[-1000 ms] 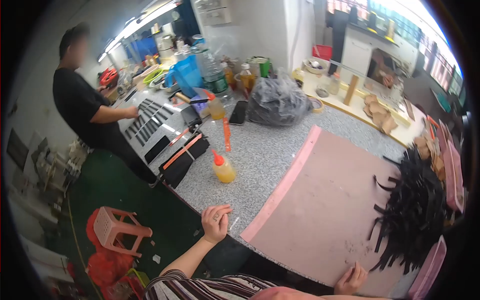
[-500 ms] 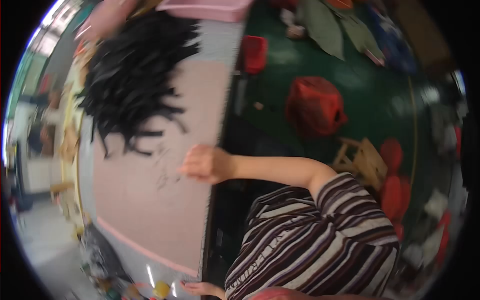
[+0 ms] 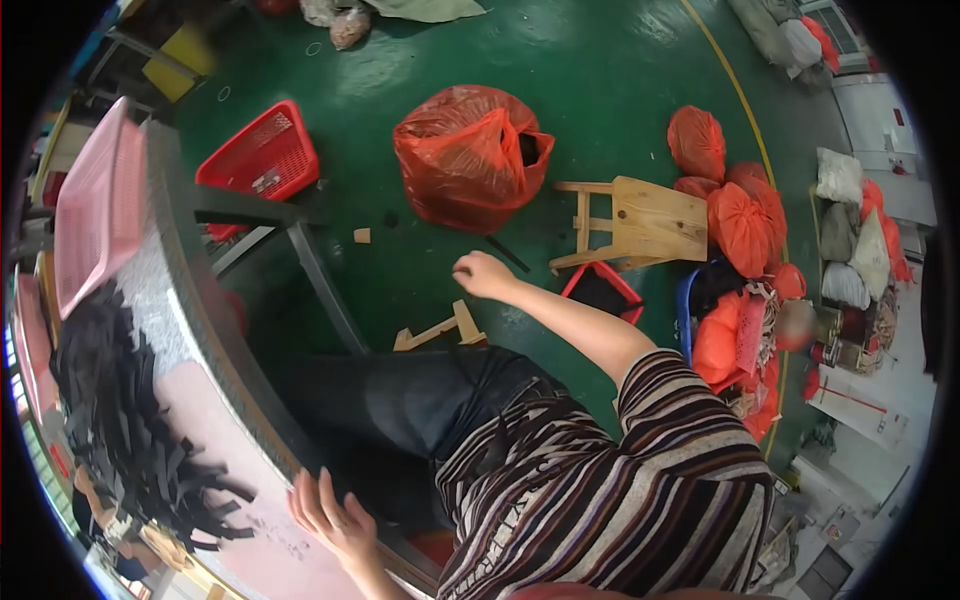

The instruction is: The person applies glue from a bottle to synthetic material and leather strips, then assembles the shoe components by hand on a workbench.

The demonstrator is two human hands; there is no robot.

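Observation:
My left hand (image 3: 335, 520) lies on the edge of the pink-topped table (image 3: 195, 385), fingers spread, holding nothing that I can see. Out over the green floor, my right hand (image 3: 485, 275) has its fingers curled closed, and whatever may be in them is hidden. A thin black strip (image 3: 508, 253) shows just beyond that hand, apparently on the floor. Nearest to it stand a large red plastic bag (image 3: 460, 160) with its mouth partly open and a small wooden stool (image 3: 660, 218). Many loose black strips (image 3: 130, 420) are heaped on the table to the left of my left hand.
A pink basket (image 3: 100, 215) sits at the table's far end, with a red basket (image 3: 265, 155) below beside the metal table leg (image 3: 325, 285). A red bin (image 3: 605, 292), a wooden piece (image 3: 440, 328) and several tied red bags (image 3: 745, 225) occupy the floor.
The view has swung from the table towards the floor. My right hand has gone from above the table to above the floor, still closed. My left hand now rests on the table edge.

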